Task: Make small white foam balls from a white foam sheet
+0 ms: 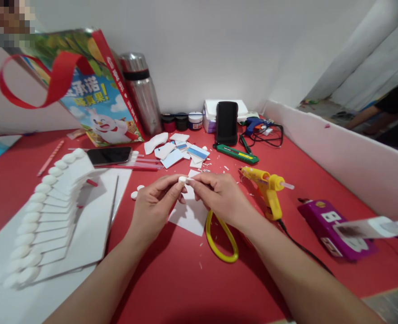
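Between the thumb and fingers of my left hand (154,202) is a small white disc (182,179). My right hand (221,193) is closed in a pinch at the disc's right side, by a thin white bit I cannot make out. Below both hands lies a piece of white paper (188,218). Yellow-handled scissors (235,252) stick out from under my right hand, their blades hidden. Loose white discs (134,195) rest just left of my left hand. Further left stands a curved, stair-like white model (55,211), edged with several similar discs.
A yellow glue gun (264,180), its cord and a purple box (333,229) lie right. Behind are a green cutter (237,154), white foam scraps (172,157), a phone (109,155), a steel flask (141,94) and a gift box (97,103). A low white wall (337,144) borders the right.
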Tool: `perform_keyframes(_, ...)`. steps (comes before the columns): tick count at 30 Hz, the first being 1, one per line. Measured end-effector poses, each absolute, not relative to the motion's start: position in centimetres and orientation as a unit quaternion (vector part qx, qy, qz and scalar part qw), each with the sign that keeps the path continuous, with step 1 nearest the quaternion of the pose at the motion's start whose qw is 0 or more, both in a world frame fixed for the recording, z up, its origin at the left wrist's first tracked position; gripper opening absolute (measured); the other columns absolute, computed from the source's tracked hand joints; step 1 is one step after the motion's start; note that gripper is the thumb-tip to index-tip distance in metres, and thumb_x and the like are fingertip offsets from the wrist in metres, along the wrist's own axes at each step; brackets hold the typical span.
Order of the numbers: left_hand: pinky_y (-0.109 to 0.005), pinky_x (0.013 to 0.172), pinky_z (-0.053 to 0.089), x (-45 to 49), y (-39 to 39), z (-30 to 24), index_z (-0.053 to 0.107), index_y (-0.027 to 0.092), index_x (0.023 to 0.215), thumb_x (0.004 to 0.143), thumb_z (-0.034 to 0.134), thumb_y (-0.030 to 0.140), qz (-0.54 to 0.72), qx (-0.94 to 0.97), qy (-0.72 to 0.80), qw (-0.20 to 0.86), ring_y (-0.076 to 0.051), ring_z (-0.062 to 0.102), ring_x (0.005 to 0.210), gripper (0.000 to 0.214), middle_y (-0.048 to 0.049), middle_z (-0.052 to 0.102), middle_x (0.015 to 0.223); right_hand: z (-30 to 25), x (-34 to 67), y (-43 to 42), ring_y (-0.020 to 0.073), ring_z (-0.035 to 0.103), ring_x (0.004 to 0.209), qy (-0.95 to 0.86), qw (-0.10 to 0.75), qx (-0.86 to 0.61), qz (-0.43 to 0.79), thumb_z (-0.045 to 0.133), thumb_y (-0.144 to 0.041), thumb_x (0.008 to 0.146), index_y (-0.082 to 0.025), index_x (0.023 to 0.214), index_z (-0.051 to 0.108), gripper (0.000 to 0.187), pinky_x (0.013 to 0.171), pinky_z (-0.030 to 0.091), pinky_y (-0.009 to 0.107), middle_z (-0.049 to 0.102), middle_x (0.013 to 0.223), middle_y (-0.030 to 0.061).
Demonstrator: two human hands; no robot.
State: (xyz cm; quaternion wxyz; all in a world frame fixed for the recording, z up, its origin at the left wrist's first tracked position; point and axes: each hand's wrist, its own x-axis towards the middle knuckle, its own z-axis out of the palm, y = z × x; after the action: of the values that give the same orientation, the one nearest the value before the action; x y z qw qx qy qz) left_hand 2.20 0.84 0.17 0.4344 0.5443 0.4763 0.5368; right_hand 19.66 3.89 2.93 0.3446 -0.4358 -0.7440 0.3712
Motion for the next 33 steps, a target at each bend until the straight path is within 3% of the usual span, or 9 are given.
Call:
perform_keyframes(3, -0.025, 0.068, 0.055, 2.9, 0.5, 0.4, 0.077, 0.021, 0.106, 0.09, 0.07, 0.03, 0.544, 0.545, 0.491, 0.407, -0.012, 0.065, 0.069, 0.02, -0.0015, 0.073, 0.09, 2.8, 19.1, 3.2, 0.0092, 0.044, 0.053, -0.757, 0.362, -0.465, 0.283, 0.055, -0.024, 0.094, -0.018, 0.058, 0.052, 0.036, 0.056, 0.03, 0.027, 0.05, 0.055, -0.0027)
perform_keyframes(8, -0.026, 0.076, 0.056, 3.8, -0.2, 0.8, 0.078, 0.023, 0.108, 0.092, 0.067, 0.027, 0.553, 0.589, 0.525, 0.266, -0.017, 0.069, 0.084, 0.021, -0.003, 0.075, 0.098, 3.0, 18.2, 1.9, 0.0145, 0.051, 0.063, -0.801, 0.36, -0.456, 0.145, 0.046, -0.02, 0.096, -0.019, 0.065, 0.053, 0.033, 0.064, 0.033, 0.03, 0.059, 0.065, 0.0035)
perform_keyframes(16, -0.029, 0.084, 0.056, 3.8, -0.3, 0.5, 0.073, 0.025, 0.123, 0.093, 0.063, 0.016, 0.533, 0.68, 0.495, 0.089, -0.017, 0.07, 0.09, 0.032, -0.0052, 0.075, 0.107, 3.2, 18.7, 2.1, 0.0141, 0.054, 0.064, -0.79, 0.385, -0.424, 0.218, 0.046, -0.02, 0.099, -0.019, 0.072, 0.054, 0.028, 0.066, 0.038, 0.029, 0.061, 0.068, 0.0024)
perform_keyframes(18, -0.029, 0.083, 0.056, 3.6, -0.3, 0.5, 0.073, 0.024, 0.124, 0.093, 0.063, 0.015, 0.534, 0.684, 0.485, 0.111, -0.016, 0.07, 0.089, 0.034, -0.0056, 0.075, 0.106, 3.3, 19.1, 2.4, 0.0139, 0.054, 0.064, -0.785, 0.395, -0.42, 0.224, 0.047, -0.019, 0.098, -0.019, 0.072, 0.057, 0.028, 0.066, 0.039, 0.028, 0.06, 0.066, 0.0017)
perform_keyframes(23, -0.029, 0.074, 0.059, 2.3, 0.1, 0.7, 0.079, 0.026, 0.109, 0.091, 0.069, 0.022, 0.549, 0.631, 0.461, 0.297, -0.015, 0.07, 0.078, 0.021, -0.0024, 0.076, 0.091, 3.3, 20.0, 3.3, 0.0148, 0.059, 0.069, -0.816, 0.379, -0.351, 0.259, 0.048, -0.019, 0.098, -0.019, 0.078, 0.064, 0.025, 0.07, 0.043, 0.028, 0.067, 0.072, 0.0026)
perform_keyframes(26, -0.03, 0.074, 0.061, 1.5, 0.4, 0.9, 0.079, 0.025, 0.109, 0.091, 0.069, 0.025, 0.515, 0.622, 0.461, 0.368, -0.016, 0.072, 0.076, 0.021, -0.0027, 0.077, 0.092, 3.1, 20.2, 3.6, 0.0153, 0.061, 0.074, -0.825, 0.375, -0.325, 0.27, 0.047, -0.02, 0.098, -0.02, 0.079, 0.065, 0.027, 0.073, 0.044, 0.029, 0.07, 0.077, 0.0036)
perform_keyframes(33, -0.029, 0.08, 0.06, 1.5, 0.4, 1.3, 0.076, 0.021, 0.105, 0.092, 0.067, 0.027, 0.497, 0.637, 0.476, 0.347, -0.018, 0.072, 0.086, 0.017, -0.0044, 0.077, 0.096, 3.1, 19.7, 3.6, 0.0128, 0.058, 0.063, -0.774, 0.365, -0.425, 0.296, 0.058, -0.027, 0.095, -0.019, 0.076, 0.07, 0.024, 0.063, 0.041, 0.026, 0.067, 0.066, 0.0008)
